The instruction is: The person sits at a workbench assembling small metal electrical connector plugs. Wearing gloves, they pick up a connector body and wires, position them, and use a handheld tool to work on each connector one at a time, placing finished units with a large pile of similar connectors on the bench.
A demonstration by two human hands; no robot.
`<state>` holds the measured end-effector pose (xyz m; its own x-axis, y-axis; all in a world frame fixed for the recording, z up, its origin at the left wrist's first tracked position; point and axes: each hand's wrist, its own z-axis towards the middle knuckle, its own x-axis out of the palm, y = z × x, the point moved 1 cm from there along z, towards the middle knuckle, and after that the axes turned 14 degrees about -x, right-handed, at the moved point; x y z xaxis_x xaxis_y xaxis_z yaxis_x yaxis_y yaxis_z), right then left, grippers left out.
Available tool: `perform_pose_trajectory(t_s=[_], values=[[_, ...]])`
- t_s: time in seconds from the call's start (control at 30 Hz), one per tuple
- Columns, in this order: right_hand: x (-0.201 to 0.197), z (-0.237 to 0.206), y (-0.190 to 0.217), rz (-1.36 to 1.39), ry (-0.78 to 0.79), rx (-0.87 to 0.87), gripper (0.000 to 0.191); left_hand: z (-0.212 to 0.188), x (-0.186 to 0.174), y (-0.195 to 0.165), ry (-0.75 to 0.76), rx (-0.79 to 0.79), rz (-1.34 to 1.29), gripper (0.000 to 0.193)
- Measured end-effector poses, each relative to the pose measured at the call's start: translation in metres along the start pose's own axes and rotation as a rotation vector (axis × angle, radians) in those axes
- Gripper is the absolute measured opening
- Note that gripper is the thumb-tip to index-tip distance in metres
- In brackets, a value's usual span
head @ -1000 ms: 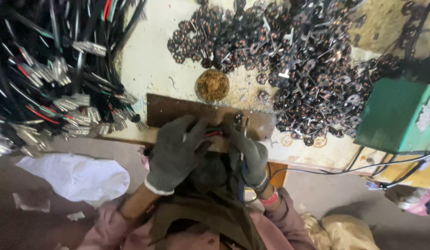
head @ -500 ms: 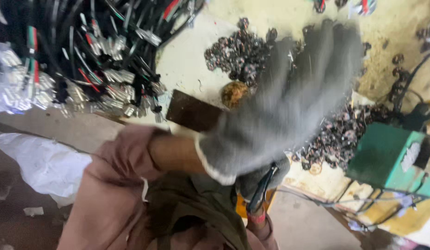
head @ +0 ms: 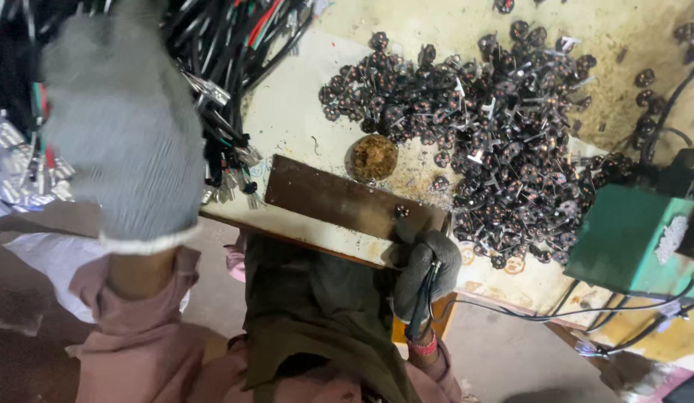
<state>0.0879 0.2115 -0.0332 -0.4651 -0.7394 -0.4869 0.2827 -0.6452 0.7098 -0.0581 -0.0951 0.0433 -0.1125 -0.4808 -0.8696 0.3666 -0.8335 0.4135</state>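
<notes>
Grey-gloved right hand [head: 427,267] clenched on black tool [head: 421,298], long axis pointing up-right, left hand [head: 123,134] grip unclear.

A small electrical assembly workshop is showing here: a scuffed, stained surface [head: 302,112] is carrying a big heap of small dark round metal parts [head: 503,127], and a thick bundle of black, red and green wires with metal terminals [head: 235,67] is lying across its far left. A worn brown metal plate [head: 339,198] is sitting at the near edge beside a green machine box [head: 623,239] trailing black cables, and the person is wearing grey knit work gloves [head: 123,134].
</notes>
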Motion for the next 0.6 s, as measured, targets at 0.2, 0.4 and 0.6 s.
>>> perform_pose_trajectory(t_s=[0.2,0.4,0.6], values=[[-0.009,0.014,0.014,0.938,-0.195,0.562,0.025,-0.071,-0.054,-0.004,0.578,0.468,-1.287,0.044],[-0.018,0.029,0.027,-0.272,0.242,-0.006,0.019,-0.118,-0.014,-0.034,1.065,0.731,-1.364,0.041],[0.008,-0.003,0.022,0.37,0.029,0.63,0.009,-0.126,-0.017,-0.061,1.236,0.281,-1.575,0.015]])
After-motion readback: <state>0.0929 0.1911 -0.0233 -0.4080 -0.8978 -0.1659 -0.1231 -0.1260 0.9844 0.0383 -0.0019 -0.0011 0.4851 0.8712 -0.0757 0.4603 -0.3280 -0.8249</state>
